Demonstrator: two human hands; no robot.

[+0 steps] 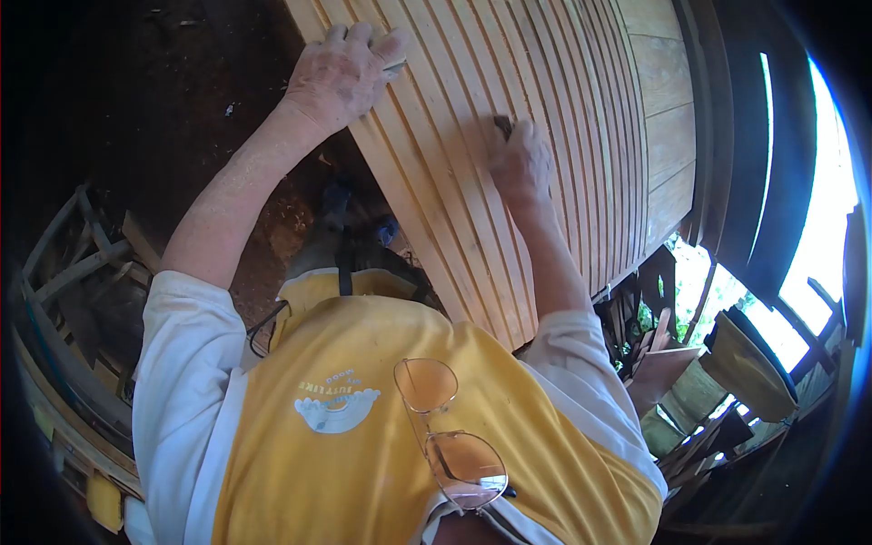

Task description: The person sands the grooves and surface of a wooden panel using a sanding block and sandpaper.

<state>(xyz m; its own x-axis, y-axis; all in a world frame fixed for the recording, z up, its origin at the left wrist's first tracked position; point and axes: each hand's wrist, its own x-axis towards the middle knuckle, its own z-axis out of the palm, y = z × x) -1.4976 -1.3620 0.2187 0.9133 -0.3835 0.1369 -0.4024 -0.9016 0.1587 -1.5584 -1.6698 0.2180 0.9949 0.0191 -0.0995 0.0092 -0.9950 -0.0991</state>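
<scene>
A large wooden panel [436, 173] with long parallel grooves stretches ahead of me. At its left edge, my left hand [348, 73] is closed with bent fingers on a small pale piece [394, 66], only partly visible under the thumb side. Farther right, my right hand [524, 163] is closed around a small dark object [502, 125] against the grooved surface; motion blurs it, and what it is cannot be made out.
Smooth boards [666, 136] continue on the panel's right. Wooden scraps and a hanging cloth [747, 368] lie at lower right, and wooden frames [80, 272] at left. Glasses [454, 436] hang on the yellow shirt [345, 481].
</scene>
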